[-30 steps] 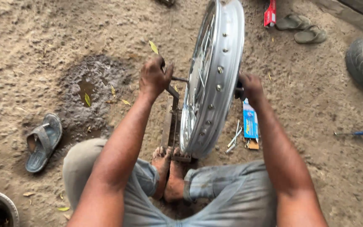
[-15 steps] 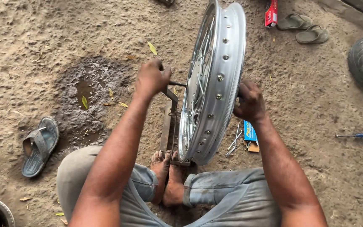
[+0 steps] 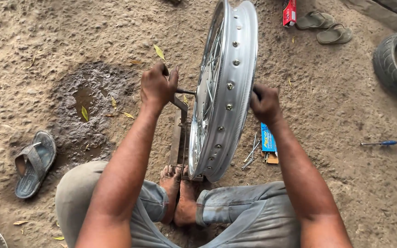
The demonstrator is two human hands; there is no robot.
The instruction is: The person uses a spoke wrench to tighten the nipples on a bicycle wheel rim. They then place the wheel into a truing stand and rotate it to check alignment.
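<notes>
Head view: spoked wheel (image 3: 228, 87) upright in metal stand (image 3: 178, 133).
Left hand (image 3: 158, 86): fist around axle end.
Right hand (image 3: 265, 103): fist on opposite axle end.
Risk: a slipped grip could tip the wheel onto bare feet (image 3: 180, 197).

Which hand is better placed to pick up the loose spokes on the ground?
Probably the right hand. The spokes lie on the dirt on the right of the wheel, just below that hand. The left hand grips the stand on the wheel's far side.

silver spoked wheel rim (image 3: 228, 92) | upright on edge | in metal stand (image 3: 178, 138)
</notes>
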